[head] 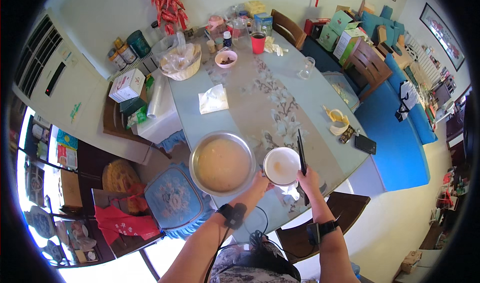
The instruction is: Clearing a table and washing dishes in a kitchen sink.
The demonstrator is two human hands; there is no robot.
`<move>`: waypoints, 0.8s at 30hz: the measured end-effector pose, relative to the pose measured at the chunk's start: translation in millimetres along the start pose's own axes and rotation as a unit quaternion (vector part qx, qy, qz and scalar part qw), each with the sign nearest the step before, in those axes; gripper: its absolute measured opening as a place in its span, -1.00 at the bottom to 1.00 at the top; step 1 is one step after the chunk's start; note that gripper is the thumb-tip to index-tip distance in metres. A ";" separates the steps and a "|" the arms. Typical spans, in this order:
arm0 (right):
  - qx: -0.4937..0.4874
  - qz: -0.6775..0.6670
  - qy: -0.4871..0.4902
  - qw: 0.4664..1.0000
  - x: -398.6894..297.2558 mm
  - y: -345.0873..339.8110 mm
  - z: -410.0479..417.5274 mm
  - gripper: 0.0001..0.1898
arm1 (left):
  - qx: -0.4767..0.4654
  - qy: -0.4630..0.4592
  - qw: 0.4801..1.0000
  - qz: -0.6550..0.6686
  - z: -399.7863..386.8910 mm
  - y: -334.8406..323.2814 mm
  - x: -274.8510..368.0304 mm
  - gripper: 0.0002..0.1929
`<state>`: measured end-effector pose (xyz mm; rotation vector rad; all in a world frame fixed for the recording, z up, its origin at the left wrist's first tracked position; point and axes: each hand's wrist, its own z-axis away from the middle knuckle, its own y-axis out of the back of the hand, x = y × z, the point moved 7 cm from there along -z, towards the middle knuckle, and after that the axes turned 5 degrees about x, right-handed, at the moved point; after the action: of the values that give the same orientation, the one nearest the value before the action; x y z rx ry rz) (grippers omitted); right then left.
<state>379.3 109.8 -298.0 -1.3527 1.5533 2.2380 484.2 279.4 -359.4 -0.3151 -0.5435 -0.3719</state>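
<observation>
A white bowl (282,166) with a small yellowish-brown residue inside is held over the near part of the table. My left hand (259,183) grips it at its lower left edge. In my right hand (308,178) is a pair of dark chopsticks (300,151), pointing away from me along the bowl's right side; the fingers are also close against the bowl's rim. Left of the bowl stands a large steel basin (195,170) of cloudy, pale orange-brown liquid. A crumpled white tissue (290,193) shows just below the bowl.
The glass-topped table (258,95) also bears a tissue packet (213,100), a pink bowl (226,59), a wicker basket (183,71), a red cup (258,42) and a glass (307,68). A banana peel (338,122) and a phone (365,144) lie right. Wooden chairs (322,226) flank it.
</observation>
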 end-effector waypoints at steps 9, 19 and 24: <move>0.062 0.127 0.045 0.989 -25.8 18.8 7.6 -0.66 | -0.012 0.013 1.000 0.016 7.0 -0.9 -1.3 -0.39; -0.019 0.216 0.136 0.967 -76.5 -26.3 12.4 -0.63 | -0.060 0.051 0.993 0.084 21.1 19.1 -20.1 -0.43; -0.009 0.234 0.142 0.962 -76.6 -40.1 14.2 -0.57 | -0.099 0.055 0.987 0.115 32.1 30.1 -19.9 -0.48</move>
<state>437.8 169.2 -271.1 -1.4921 2.1539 2.3878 466.9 323.5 -350.1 -0.5413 -0.3580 -0.2184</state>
